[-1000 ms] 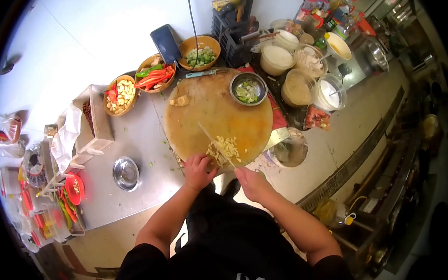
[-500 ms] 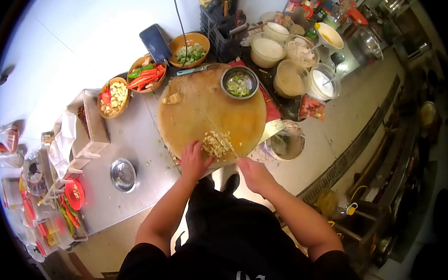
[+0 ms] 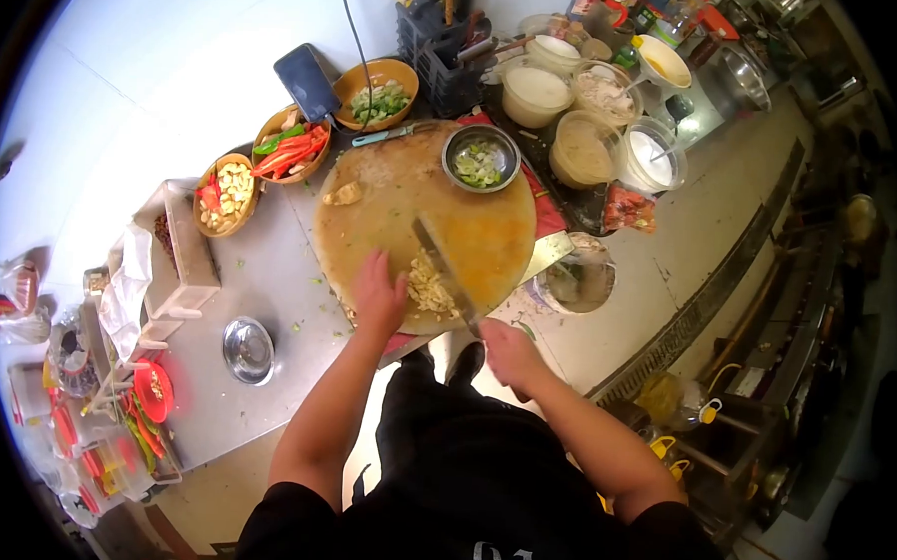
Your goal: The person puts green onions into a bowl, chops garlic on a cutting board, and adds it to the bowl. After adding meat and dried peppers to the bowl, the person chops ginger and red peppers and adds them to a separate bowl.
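My right hand (image 3: 512,353) is closed round the handle of a cleaver (image 3: 447,276), whose blade slants up and left with its broad side partly showing. Along the blade's left side lies a pile of chopped pale yellow pieces (image 3: 429,287) on the round chopping board (image 3: 386,232). Just left of that pile is my left hand (image 3: 378,292), fingers stretched forward and holding nothing. A knobbly pale piece that looks like ginger (image 3: 344,193) rests near the board's left edge. Farther back, a metal bowl (image 3: 453,180) of sliced green vegetable stands on the board.
A blue-handled knife (image 3: 380,136) lies along the board's back edge. Bowls of garlic cloves (image 3: 234,189), sliced peppers (image 3: 292,153) and chopped greens (image 3: 379,102) stand behind left. Tubs (image 3: 584,151) of pale contents crowd the back right. A small metal bowl (image 3: 248,349) sits left.
My left hand has drawn away from the pile, up and to the left, and its fingers have straightened. The cleaver has tilted, so more of its blade's side shows.
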`<state>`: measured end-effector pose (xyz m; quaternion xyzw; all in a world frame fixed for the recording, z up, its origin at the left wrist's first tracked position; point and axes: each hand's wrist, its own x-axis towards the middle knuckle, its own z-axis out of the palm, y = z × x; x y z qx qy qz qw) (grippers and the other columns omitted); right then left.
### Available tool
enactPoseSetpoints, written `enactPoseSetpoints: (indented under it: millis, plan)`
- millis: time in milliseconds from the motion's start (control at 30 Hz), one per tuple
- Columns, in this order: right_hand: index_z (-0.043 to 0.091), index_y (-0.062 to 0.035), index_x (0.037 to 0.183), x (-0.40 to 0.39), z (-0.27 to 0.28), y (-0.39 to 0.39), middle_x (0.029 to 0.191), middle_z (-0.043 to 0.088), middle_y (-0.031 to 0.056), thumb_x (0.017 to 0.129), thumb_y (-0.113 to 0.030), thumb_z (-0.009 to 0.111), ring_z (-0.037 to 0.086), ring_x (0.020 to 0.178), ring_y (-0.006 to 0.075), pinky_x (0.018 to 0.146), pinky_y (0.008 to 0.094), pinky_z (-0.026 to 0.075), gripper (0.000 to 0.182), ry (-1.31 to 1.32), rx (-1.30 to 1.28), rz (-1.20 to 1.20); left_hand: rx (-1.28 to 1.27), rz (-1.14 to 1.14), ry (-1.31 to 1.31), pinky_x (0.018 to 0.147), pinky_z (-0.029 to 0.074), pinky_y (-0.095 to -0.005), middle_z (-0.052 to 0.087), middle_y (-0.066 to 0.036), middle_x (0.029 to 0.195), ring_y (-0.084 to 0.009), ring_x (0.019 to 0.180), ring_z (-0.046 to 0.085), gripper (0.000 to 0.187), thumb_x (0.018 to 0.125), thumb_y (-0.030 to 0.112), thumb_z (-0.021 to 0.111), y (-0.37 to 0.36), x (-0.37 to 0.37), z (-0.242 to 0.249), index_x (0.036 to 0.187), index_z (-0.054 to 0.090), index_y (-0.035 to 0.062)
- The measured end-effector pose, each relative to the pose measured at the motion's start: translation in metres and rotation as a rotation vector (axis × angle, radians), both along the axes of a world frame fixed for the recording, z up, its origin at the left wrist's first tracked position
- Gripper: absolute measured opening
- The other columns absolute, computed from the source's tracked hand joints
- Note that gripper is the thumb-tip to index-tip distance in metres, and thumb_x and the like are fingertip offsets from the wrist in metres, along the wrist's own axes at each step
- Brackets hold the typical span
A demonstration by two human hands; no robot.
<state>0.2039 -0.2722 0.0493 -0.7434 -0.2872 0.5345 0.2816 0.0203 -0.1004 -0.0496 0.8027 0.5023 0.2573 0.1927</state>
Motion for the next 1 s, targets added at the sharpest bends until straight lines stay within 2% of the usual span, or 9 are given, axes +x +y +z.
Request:
enactPoseSetpoints:
  millis: [67,133,200,267,333,400,633,867,1000]
  plan:
    - [0.058,-0.0074,0.087,0.020,0.005,-0.017,0.053,0.045,0.0030,0.102,-0.043,0.044,0.040,0.037,0.0108,0.036,0.0256,0.033,0.042,0.375,0.004,-0.279,0.035,-0.102,0.011,0.111,0.032,-0.0490,0.049,-0.022,0.137,-0.0404,0.130,0.043,0.053,0.087,0.025,0.065,-0.001,0.018,-0.005,0.132,0.050,0.0002]
    - [0.049,-0.0074,0.070,0.050,-0.007,-0.042,0.050,0.043,0.0050,0.100,-0.057,0.036,0.041,0.037,0.0155,0.038,0.0305,0.037,0.060,0.544,-0.085,-0.400,0.076,-0.197,0.018,0.112,0.031,-0.0486,0.049,-0.022,0.138,-0.0403,0.131,0.042,0.055,0.088,0.026,0.066,-0.008,0.032,-0.003,0.132,0.049,-0.0003]
    - [0.043,-0.0090,0.057,0.071,-0.030,-0.071,0.045,0.037,0.0046,0.096,-0.070,0.029,0.038,0.036,0.0183,0.041,0.0328,0.037,0.074,0.744,-0.215,-0.456,-0.077,-0.568,-0.022,0.114,0.029,-0.0480,0.045,-0.024,0.141,-0.0406,0.135,0.039,0.059,0.086,0.029,0.067,-0.020,0.036,0.010,0.132,0.048,-0.0025]
    - [0.038,-0.0108,0.050,0.066,-0.041,-0.086,0.043,0.033,0.0040,0.091,-0.078,0.024,0.035,0.036,0.0194,0.043,0.0333,0.036,0.080,0.759,-0.247,-0.479,-0.101,-0.577,-0.086,0.114,0.029,-0.0482,0.044,-0.025,0.142,-0.0410,0.135,0.037,0.062,0.086,0.031,0.068,-0.030,0.033,0.009,0.133,0.047,-0.0027]
    - [0.040,-0.0099,0.052,0.050,-0.049,-0.086,0.043,0.032,0.0029,0.091,-0.079,0.024,0.035,0.036,0.0182,0.044,0.0337,0.038,0.081,0.826,-0.248,-0.409,-0.127,-0.589,-0.146,0.115,0.029,-0.0483,0.043,-0.026,0.142,-0.0414,0.136,0.036,0.065,0.085,0.032,0.069,-0.041,0.032,0.011,0.134,0.046,-0.0029]
    - [0.040,-0.0104,0.052,0.028,-0.058,-0.072,0.044,0.034,0.0030,0.093,-0.076,0.026,0.036,0.037,0.0178,0.044,0.0327,0.039,0.078,0.854,-0.208,-0.347,-0.096,-0.157,-0.108,0.114,0.030,-0.0481,0.042,-0.027,0.143,-0.0435,0.135,0.037,0.067,0.083,0.031,0.071,-0.054,0.034,0.017,0.135,0.045,-0.0033]
    - [0.044,-0.0098,0.058,-0.005,-0.053,-0.020,0.048,0.039,0.0033,0.098,-0.068,0.026,0.040,0.039,0.0170,0.044,0.0329,0.041,0.073,1.000,-0.241,-0.169,-0.037,0.038,-0.222,0.112,0.031,-0.0480,0.043,-0.028,0.142,-0.0464,0.132,0.039,0.059,0.088,0.024,0.067,-0.046,0.059,0.007,0.134,0.045,-0.0051]
    - [0.047,-0.0049,0.069,0.030,0.035,0.019,0.052,0.046,0.0067,0.102,-0.051,0.039,0.044,0.036,0.0180,0.037,0.0313,0.037,0.057,0.613,-0.013,-0.435,-0.114,0.061,-0.544,0.103,0.039,-0.0445,0.052,-0.025,0.132,-0.0412,0.123,0.048,0.038,0.094,0.021,0.061,0.028,0.155,0.079,0.120,0.055,-0.0048]
    - [0.047,-0.0050,0.066,0.050,0.071,0.040,0.050,0.044,0.0060,0.101,-0.058,0.036,0.043,0.036,0.0179,0.037,0.0319,0.040,0.064,0.468,0.101,-0.509,-0.110,0.101,-0.641,0.091,0.045,-0.0432,0.063,-0.021,0.112,-0.0389,0.106,0.058,0.031,0.095,0.025,0.059,0.101,0.221,0.082,0.109,0.060,-0.0033]
